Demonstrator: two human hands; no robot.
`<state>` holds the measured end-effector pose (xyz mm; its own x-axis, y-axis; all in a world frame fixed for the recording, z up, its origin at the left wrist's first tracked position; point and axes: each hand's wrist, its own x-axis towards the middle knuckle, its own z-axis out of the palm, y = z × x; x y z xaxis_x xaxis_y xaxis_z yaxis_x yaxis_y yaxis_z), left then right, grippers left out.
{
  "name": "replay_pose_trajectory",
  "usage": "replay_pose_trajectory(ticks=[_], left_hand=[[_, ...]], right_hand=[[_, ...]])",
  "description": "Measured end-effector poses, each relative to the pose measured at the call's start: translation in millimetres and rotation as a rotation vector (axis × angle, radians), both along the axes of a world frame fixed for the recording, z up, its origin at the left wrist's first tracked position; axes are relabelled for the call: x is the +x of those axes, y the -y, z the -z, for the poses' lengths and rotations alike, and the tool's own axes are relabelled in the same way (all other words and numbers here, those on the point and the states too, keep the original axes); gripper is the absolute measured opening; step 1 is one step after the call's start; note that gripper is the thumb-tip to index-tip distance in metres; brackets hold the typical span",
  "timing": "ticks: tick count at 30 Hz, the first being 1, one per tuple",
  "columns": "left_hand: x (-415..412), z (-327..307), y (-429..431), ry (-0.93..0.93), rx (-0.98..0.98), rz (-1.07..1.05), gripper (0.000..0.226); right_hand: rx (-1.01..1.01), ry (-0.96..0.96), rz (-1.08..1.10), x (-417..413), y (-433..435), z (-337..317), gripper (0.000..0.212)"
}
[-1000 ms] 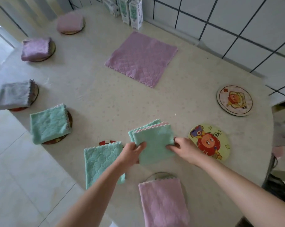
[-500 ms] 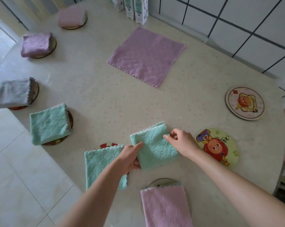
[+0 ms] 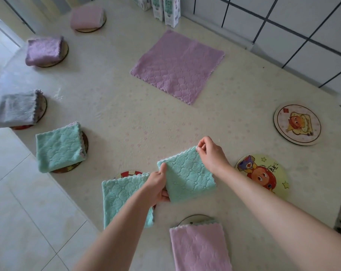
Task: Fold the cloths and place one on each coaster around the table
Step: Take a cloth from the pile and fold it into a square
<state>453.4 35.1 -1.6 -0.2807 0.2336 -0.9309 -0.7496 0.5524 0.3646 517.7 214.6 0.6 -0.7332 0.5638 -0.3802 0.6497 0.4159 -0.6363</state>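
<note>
Since the earlier frame the right hand (image 3: 211,153) had shifted along the cloth (image 3: 187,178) from its side edge to its far corner. Risk noted: held at two points only, the fold could fall open in transfer, or land off-centre on the yellow coaster (image 3: 263,177). Right hand pinched that corner; left hand (image 3: 158,185) gripped the left edge, thumb on top. Cloth lay between them, just left of the coaster, apart.

- Left hand (image 3: 157,187) is gripping the left edge of a green cloth (image 3: 187,178), thumb lying on top, fingers curling underneath.
- Right hand (image 3: 210,153) is pinching its far corner between thumb and bent fingertips.
</note>
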Motion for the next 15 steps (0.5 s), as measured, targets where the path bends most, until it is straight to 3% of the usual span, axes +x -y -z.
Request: replay_pose_trajectory(ticks=[10,12,15], left_hand=[[-3.6,-2.0,-6.4,-0.028,-0.089,0.035,0.058],[-4.9,-5.3,-5.9,-0.273,-0.181,0.195,0.043],[-7.3,-7.1,1.3,-0.812,-0.288,0.468,0.014]], right_hand=[[0.172,0.083,-0.018,-2.7,5.1,6.4,0.011],[0.198,0.097,-0.013,-4.0,5.8,6.4,0.014],[0.183,0.088,0.012,-0.7,2.9,3.6,0.019]])
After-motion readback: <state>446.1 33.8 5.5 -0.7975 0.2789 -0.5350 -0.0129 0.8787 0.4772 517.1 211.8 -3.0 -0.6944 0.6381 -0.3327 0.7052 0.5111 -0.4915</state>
